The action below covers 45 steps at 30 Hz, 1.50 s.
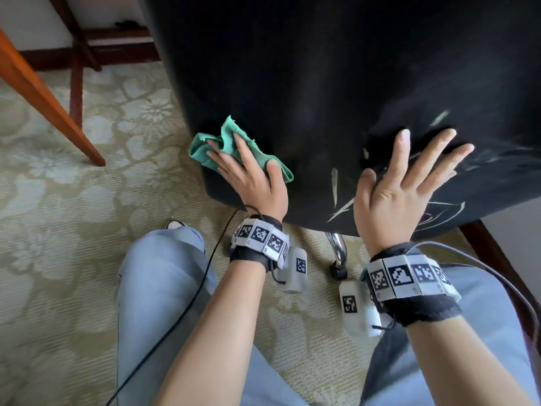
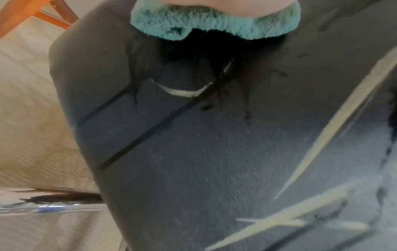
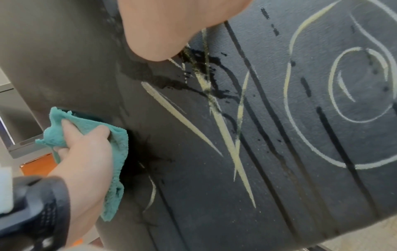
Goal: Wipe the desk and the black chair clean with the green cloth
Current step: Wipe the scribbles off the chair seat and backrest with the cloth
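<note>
Green cloth [image 1: 234,148] sits bunched under my left hand [image 1: 251,183] at about 10 o'clock from picture centre in the head view, pressed on the near-left corner of the black chair [image 1: 336,83]. That grip is loosely curled on it: fingers lie over the folds and the thumb pinches one edge, which the right wrist view confirms.

Nearest to me are my own knees in pale jeans [image 1: 158,276], at 7 and 5 o'clock, with a black cable [image 1: 187,306] trailing across the left leg. Both wrists carry marker bands [image 1: 263,238]. Just past them, at 6 o'clock, a chrome chair leg [image 1: 336,247] ends in a black castor on the patterned carpet [image 1: 58,230].

My right hand [image 1: 409,183] lies flat on the seat at 3 o'clock, fingers spread and straight, holding nothing. Between the two hands the seat shows pale yellow chalk-like strokes [image 3: 223,129], dark wet streaks and, further right, looping pale lines [image 3: 322,101].

Farther off, at 10 o'clock, an orange-brown wooden leg of the desk [image 1: 44,95] slants across the carpet, well apart from the chair. Dark wooden rails [image 1: 96,51] run along the wall at 11 o'clock.
</note>
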Tool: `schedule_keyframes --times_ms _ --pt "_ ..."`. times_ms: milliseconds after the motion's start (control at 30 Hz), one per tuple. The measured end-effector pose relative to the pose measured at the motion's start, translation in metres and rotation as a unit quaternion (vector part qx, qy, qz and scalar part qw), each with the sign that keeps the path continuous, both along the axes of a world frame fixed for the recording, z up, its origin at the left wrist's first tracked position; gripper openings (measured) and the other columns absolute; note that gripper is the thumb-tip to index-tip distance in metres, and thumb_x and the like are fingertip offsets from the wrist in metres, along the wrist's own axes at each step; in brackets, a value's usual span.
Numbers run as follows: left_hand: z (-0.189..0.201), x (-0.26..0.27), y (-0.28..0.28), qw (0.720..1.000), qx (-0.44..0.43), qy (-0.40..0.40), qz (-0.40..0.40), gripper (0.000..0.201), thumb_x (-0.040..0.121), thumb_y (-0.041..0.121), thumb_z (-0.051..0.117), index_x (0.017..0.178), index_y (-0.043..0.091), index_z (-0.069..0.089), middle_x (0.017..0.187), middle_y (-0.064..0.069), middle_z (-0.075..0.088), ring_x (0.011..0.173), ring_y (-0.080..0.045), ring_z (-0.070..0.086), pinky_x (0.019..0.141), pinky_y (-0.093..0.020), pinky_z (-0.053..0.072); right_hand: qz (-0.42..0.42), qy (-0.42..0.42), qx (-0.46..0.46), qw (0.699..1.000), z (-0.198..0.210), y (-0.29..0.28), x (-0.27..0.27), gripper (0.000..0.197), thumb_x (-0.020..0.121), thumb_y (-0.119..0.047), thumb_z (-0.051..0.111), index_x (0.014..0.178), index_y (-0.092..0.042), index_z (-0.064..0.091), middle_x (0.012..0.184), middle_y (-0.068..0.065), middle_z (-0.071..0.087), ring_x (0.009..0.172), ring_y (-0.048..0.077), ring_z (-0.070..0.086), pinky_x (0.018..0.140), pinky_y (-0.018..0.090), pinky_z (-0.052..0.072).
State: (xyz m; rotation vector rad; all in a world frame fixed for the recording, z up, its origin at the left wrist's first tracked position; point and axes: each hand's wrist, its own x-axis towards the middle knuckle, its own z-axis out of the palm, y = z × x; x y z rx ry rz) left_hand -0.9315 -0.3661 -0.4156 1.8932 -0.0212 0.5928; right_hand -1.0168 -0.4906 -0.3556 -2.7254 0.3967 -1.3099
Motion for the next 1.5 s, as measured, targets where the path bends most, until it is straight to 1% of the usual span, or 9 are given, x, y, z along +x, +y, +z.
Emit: schedule_keyframes --times_ms 233,433,567,733,867,1133,1267,1400,1500 --pt "-0.003 -0.028 -0.016 0.996 0.085 -0.009 -0.026 0.068 0.087 0.027 0.039 0.143 0.002 0.009 0.145 -0.045 0.008 0.134 -0.06 0.008 0.109 -0.057 0.008 -0.012 0.006 0.016 1.0 0.002 0.001 -0.001 0.065 0.075 -0.004 0.059 0.134 -0.014 0.034 0.137 0.04 0.035 0.12 0.07 0.027 0.098 0.071 0.022" --pt "-0.009 -0.03 -0.017 0.993 0.112 -0.017 -0.03 0.063 0.086 0.027 0.041 0.141 0.008 0.016 0.144 -0.044 0.012 0.132 -0.061 0.012 0.107 -0.058 0.012 -0.003 0.016 0.006 1.0 0.003 -0.007 -0.008 0.062 0.078 -0.006 0.057 0.135 -0.018 0.036 0.14 0.034 0.037 0.123 0.065 0.028 0.096 0.071 0.027" --pt "0.02 0.001 0.008 0.999 0.02 -0.031 0.01 0.072 0.083 0.025 0.038 0.147 -0.004 0.022 0.149 -0.039 0.004 0.14 -0.053 0.006 0.114 -0.054 0.009 0.001 0.01 -0.001 1.0 0.0 -0.007 -0.007 0.061 0.079 -0.009 0.055 0.136 -0.02 0.036 0.139 0.031 0.04 0.123 0.063 0.031 0.095 0.07 0.03" --pt "0.037 0.029 0.023 0.993 -0.091 -0.047 0.051 0.074 0.087 0.033 0.033 0.15 0.001 0.011 0.154 -0.028 -0.011 0.145 -0.037 -0.002 0.117 -0.051 0.014 -0.01 -0.001 -0.011 1.0 -0.007 -0.008 -0.004 0.059 0.079 -0.008 0.055 0.134 -0.02 0.04 0.139 0.028 0.04 0.124 0.06 0.029 0.095 0.07 0.03" --pt "0.013 0.012 0.001 0.994 -0.088 0.013 0.064 0.077 0.085 0.037 0.028 0.149 -0.002 0.01 0.153 -0.032 -0.01 0.144 -0.043 -0.004 0.117 -0.052 0.005 -0.011 -0.006 -0.015 1.0 -0.011 -0.01 -0.002 0.058 0.078 -0.007 0.056 0.133 -0.019 0.041 0.139 0.027 0.037 0.123 0.061 0.03 0.096 0.07 0.029" --pt "-0.04 -0.028 -0.031 0.983 -0.072 0.171 0.002 0.086 0.083 0.052 0.019 0.15 0.001 0.0 0.152 -0.031 -0.015 0.144 -0.04 -0.008 0.117 -0.043 -0.001 -0.004 -0.003 -0.016 1.0 -0.01 -0.015 -0.004 0.063 0.076 -0.005 0.059 0.134 -0.018 0.038 0.136 0.033 0.039 0.119 0.066 0.031 0.097 0.07 0.025" --pt "-0.056 -0.043 -0.035 0.972 -0.043 0.231 -0.021 0.107 0.078 0.081 0.004 0.149 0.002 -0.003 0.152 -0.033 -0.011 0.144 -0.042 0.0 0.116 -0.041 0.005 -0.003 0.0 -0.016 1.0 -0.01 -0.017 -0.006 0.063 0.077 -0.005 0.06 0.134 -0.018 0.037 0.137 0.032 0.038 0.121 0.064 0.03 0.099 0.069 0.024" --pt "-0.053 -0.049 -0.036 0.955 -0.078 0.283 -0.033 0.096 0.077 0.065 0.011 0.15 0.006 -0.007 0.154 -0.028 -0.014 0.144 -0.038 0.002 0.116 -0.045 0.013 -0.001 0.0 -0.02 1.0 -0.009 -0.019 -0.008 0.062 0.078 -0.005 0.058 0.135 -0.019 0.036 0.138 0.031 0.037 0.122 0.063 0.029 0.101 0.067 0.023" --pt "-0.042 -0.049 -0.037 0.959 -0.119 0.255 -0.036 0.082 0.087 0.051 0.025 0.15 0.012 -0.01 0.155 -0.021 -0.02 0.145 -0.033 -0.001 0.114 -0.043 0.017 0.004 0.002 -0.019 1.0 -0.008 -0.019 -0.008 0.063 0.079 -0.005 0.058 0.136 -0.019 0.036 0.139 0.031 0.036 0.123 0.063 0.029 0.101 0.067 0.023"
